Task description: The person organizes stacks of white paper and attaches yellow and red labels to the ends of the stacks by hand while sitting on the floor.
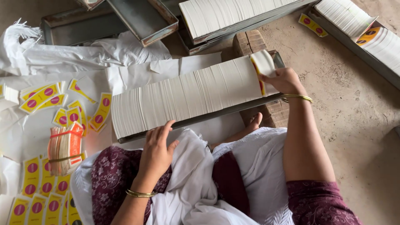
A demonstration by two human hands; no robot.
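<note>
2 hands (pixel 156 152) on card row (pixel 187 98), right fingertips (pixel 273 77) hidden, tray (pixel 200 121) half-covered

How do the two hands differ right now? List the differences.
The right hand is stretched out to the far end of the white card stack, gripping a small batch of cards. The left hand rests near the lap, fingers on the metal tray edge, holding nothing. Both wear a gold bangle.
</note>
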